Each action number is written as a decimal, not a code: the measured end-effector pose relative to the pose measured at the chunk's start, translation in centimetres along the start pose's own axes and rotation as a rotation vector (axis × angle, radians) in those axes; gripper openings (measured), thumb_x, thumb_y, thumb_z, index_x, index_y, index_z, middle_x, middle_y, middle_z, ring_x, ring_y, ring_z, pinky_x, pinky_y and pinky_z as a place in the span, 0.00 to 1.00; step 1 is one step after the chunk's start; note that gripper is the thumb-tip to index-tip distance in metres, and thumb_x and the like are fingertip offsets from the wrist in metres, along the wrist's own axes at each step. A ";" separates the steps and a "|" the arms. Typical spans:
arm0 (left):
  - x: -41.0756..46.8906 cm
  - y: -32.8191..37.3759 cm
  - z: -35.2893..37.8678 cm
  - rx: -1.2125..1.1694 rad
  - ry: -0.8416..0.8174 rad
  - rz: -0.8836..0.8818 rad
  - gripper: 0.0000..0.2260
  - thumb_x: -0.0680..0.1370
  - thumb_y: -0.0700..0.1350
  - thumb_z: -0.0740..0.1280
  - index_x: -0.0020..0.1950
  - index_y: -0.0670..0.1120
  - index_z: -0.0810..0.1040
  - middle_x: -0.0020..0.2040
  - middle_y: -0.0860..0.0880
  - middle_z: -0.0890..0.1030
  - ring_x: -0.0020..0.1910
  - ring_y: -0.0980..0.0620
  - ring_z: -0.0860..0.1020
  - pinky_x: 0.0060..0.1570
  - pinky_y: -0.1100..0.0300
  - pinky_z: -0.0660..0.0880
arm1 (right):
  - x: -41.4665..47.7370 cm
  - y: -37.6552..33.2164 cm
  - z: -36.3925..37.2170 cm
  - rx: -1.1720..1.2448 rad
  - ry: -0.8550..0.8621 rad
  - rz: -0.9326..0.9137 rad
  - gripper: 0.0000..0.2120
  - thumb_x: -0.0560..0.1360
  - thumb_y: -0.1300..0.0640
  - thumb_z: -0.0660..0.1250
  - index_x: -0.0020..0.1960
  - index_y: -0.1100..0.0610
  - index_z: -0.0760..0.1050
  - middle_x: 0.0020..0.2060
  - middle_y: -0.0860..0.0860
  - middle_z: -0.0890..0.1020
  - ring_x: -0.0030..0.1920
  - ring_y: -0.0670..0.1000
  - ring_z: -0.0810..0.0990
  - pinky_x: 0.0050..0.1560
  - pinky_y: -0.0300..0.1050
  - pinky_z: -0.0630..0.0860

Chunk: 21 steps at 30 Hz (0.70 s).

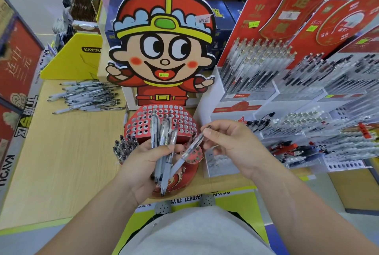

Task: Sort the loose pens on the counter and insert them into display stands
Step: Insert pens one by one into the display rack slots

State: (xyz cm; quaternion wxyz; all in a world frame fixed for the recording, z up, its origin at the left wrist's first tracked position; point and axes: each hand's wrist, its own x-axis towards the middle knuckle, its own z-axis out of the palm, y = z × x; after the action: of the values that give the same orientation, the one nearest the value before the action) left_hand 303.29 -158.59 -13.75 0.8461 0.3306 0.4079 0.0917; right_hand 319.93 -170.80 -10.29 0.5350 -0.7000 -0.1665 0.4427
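My left hand [143, 162] grips a bundle of several clear pens [162, 138] with grey grips, their tips pointing down toward me. My right hand [229, 142] pinches the upper end of a single clear pen [189, 150], which slants down to the left beside the bundle. Both hands hover over a red display stand [180, 119] with many round holes, in front of a cartoon figure cutout [162, 49]. A few dark-capped pens [124, 146] stand in the stand's left side. A pile of loose pens [88, 97] lies on the wooden counter [67, 152] at the back left.
Red stands full of pens [297, 82] crowd the right side. A yellow cardboard box [75, 58] sits behind the loose pile. Red boxes [16, 66] line the left edge. A flat clear packet [219, 162] lies under my right hand.
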 end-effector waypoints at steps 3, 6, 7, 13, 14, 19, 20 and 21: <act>0.2 -0.2 -0.7 -0.009 0.081 0.016 0.07 0.78 0.35 0.67 0.56 0.39 0.80 0.48 0.40 0.86 0.37 0.48 0.83 0.34 0.54 0.82 | 0.1 -0.4 -1.2 -0.033 0.103 -0.064 0.02 0.77 0.63 0.70 0.47 0.59 0.81 0.34 0.49 0.84 0.35 0.47 0.82 0.33 0.38 0.74; 0.3 -0.2 -1.5 -0.003 0.086 0.025 0.06 0.80 0.35 0.67 0.56 0.39 0.80 0.49 0.40 0.85 0.38 0.48 0.83 0.34 0.54 0.81 | 0.0 -0.1 -2.2 -0.094 0.210 -0.154 0.04 0.77 0.63 0.71 0.44 0.56 0.82 0.36 0.51 0.84 0.37 0.49 0.82 0.34 0.41 0.75; 0.2 -0.2 -1.6 -0.008 0.078 0.028 0.06 0.80 0.35 0.66 0.56 0.39 0.79 0.48 0.40 0.85 0.37 0.48 0.83 0.33 0.55 0.80 | 0.0 0.1 -2.5 -0.131 0.241 -0.179 0.05 0.77 0.63 0.72 0.44 0.54 0.82 0.36 0.51 0.85 0.37 0.50 0.83 0.35 0.42 0.77; 0.2 -0.2 -1.6 -0.035 0.058 0.028 0.10 0.80 0.36 0.65 0.61 0.37 0.78 0.48 0.40 0.85 0.36 0.48 0.82 0.31 0.56 0.80 | 0.1 2.4 -2.7 -0.612 0.317 -0.344 0.15 0.74 0.60 0.75 0.42 0.39 0.78 0.35 0.39 0.83 0.37 0.43 0.82 0.42 0.39 0.78; 0.2 -0.2 -1.6 -0.042 0.061 0.027 0.10 0.81 0.36 0.65 0.61 0.37 0.78 0.48 0.39 0.85 0.36 0.47 0.82 0.31 0.56 0.80 | 0.1 2.9 -2.5 -0.628 0.334 -0.357 0.15 0.74 0.60 0.75 0.43 0.39 0.78 0.35 0.37 0.83 0.37 0.41 0.82 0.41 0.36 0.77; 0.1 -0.4 -1.9 -0.063 0.080 0.014 0.11 0.80 0.36 0.66 0.62 0.36 0.77 0.50 0.38 0.85 0.35 0.47 0.82 0.31 0.55 0.79 | 0.7 5.2 -2.0 -0.666 0.382 -0.307 0.05 0.76 0.56 0.74 0.50 0.47 0.83 0.39 0.40 0.84 0.39 0.40 0.82 0.41 0.40 0.77; 0.1 -0.4 -2.0 -0.069 0.083 0.010 0.12 0.80 0.36 0.66 0.63 0.35 0.77 0.49 0.38 0.85 0.35 0.47 0.82 0.31 0.55 0.79 | 0.8 5.4 -1.9 -0.674 0.379 -0.307 0.04 0.76 0.55 0.73 0.50 0.48 0.84 0.39 0.40 0.84 0.39 0.40 0.82 0.41 0.40 0.77; 0.1 -0.4 -2.1 -0.071 0.086 0.009 0.12 0.80 0.36 0.66 0.63 0.35 0.76 0.49 0.38 0.85 0.35 0.47 0.82 0.30 0.55 0.79 | 0.9 5.4 -1.8 -0.680 0.378 -0.311 0.04 0.76 0.55 0.73 0.50 0.49 0.84 0.38 0.41 0.84 0.38 0.41 0.81 0.41 0.40 0.77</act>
State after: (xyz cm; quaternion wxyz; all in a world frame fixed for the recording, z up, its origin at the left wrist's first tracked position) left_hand 301.72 -157.92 -14.99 0.8386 0.2979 0.4389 0.1243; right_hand 320.51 -173.27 -15.49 0.3550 -0.8722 -0.3060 0.1400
